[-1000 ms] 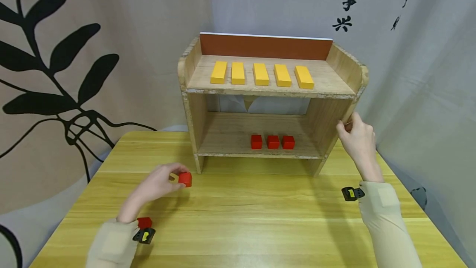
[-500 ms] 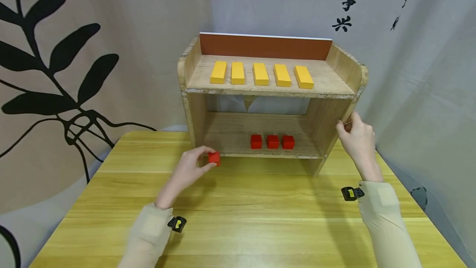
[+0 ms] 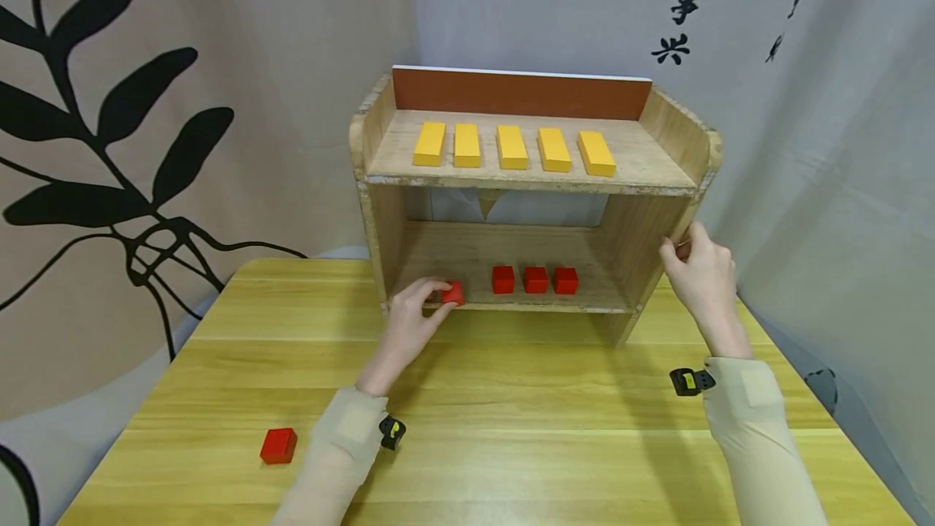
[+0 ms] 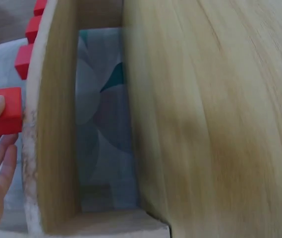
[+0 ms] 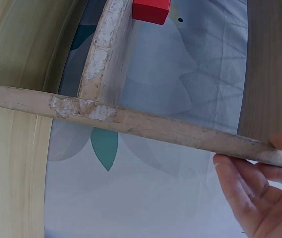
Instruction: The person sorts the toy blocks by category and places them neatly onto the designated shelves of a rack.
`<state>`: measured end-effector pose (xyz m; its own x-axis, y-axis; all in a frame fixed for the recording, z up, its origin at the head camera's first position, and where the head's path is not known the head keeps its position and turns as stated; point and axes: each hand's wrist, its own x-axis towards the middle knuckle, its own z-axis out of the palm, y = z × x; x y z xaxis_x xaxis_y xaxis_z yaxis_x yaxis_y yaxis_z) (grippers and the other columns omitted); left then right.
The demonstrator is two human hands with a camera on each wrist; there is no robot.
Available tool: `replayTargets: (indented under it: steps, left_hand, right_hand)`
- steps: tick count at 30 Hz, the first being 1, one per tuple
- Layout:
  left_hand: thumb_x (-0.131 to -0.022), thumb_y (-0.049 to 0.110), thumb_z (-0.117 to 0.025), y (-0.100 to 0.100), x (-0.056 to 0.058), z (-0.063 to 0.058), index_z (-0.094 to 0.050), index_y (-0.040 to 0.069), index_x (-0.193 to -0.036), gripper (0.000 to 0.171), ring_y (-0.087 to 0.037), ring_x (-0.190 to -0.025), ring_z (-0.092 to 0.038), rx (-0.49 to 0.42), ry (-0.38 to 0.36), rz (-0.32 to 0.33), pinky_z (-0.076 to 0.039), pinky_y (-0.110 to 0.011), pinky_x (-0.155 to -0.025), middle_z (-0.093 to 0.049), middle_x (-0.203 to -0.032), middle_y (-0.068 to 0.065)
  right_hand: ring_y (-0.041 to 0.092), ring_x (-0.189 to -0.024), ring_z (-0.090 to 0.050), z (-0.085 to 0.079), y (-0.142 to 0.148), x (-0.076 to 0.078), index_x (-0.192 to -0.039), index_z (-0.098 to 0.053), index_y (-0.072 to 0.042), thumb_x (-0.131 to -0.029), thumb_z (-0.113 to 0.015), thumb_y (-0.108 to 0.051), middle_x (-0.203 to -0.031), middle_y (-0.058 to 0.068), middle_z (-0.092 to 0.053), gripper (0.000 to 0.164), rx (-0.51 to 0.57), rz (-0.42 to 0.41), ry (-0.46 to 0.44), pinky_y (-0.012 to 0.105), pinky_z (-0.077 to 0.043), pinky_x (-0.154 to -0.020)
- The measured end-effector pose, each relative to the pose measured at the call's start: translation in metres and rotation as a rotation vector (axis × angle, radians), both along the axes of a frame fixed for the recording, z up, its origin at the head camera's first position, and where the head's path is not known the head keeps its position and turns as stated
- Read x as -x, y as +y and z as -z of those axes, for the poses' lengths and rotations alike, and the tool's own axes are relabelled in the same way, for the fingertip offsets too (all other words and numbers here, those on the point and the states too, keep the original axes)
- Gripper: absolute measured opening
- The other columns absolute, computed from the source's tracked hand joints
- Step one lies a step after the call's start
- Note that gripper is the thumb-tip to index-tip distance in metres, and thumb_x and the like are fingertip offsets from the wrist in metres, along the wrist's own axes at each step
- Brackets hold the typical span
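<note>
Between thumb and fingers my left hand pinches a red cube at the front edge of the lower shelf. In the left wrist view the thumb presses on the held cube, close to the shelf edge; whether it touches the board I cannot tell. Further right on that shelf stand three red cubes in a row. My right hand grips the right side panel of the wooden shelf unit. In the right wrist view its thumb and fingers lie on either side of the panel's edge.
Several yellow blocks lie in a row on the upper shelf. Another red cube rests on the wooden table, left of my left forearm. Behind the table hang printed curtains.
My left hand has carried its red cube from over the table, rightward and away from me, to the lower shelf's front edge. The right hand stays on the side panel.
</note>
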<state>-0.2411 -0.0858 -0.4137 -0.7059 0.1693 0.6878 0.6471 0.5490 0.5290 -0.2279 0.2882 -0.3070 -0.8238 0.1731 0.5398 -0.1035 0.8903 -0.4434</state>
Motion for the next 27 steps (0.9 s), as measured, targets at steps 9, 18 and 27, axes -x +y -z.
replayTargets:
  steps: [9,18,27]
  left_hand:
    - [-0.081,0.004,-0.073,0.011,0.002,0.005,-0.071,0.002,-0.096,0.016,-0.025,-0.093,-0.067,0.078,0.168,-0.044,-0.057,-0.030,-0.076,-0.067,-0.103,-0.012]
    - [-0.079,0.003,-0.074,0.012,0.004,0.012,-0.072,0.004,-0.100,0.021,-0.025,-0.096,-0.067,0.260,0.396,-0.136,-0.054,-0.037,-0.085,-0.072,-0.102,-0.009]
    - [-0.086,0.008,-0.068,0.012,0.003,0.015,-0.064,0.003,-0.121,0.036,-0.024,-0.111,-0.063,0.446,0.365,-0.132,-0.051,-0.040,-0.093,-0.065,-0.123,-0.010]
  right_hand:
    - [0.034,-0.060,-0.060,0.001,-0.001,0.000,-0.090,-0.052,-0.001,-0.095,-0.048,-0.025,-0.079,0.023,-0.066,0.025,0.007,-0.010,0.006,0.029,-0.038,-0.047]
    - [0.033,-0.058,-0.059,0.001,-0.001,0.000,-0.089,-0.052,-0.002,-0.095,-0.049,-0.025,-0.078,0.023,-0.066,0.025,0.009,-0.011,0.009,0.028,-0.036,-0.047]
    - [0.035,-0.061,-0.060,0.001,-0.001,0.001,-0.089,-0.052,-0.001,-0.095,-0.049,-0.025,-0.079,0.022,-0.066,0.025,0.006,-0.004,0.014,0.029,-0.037,-0.049]
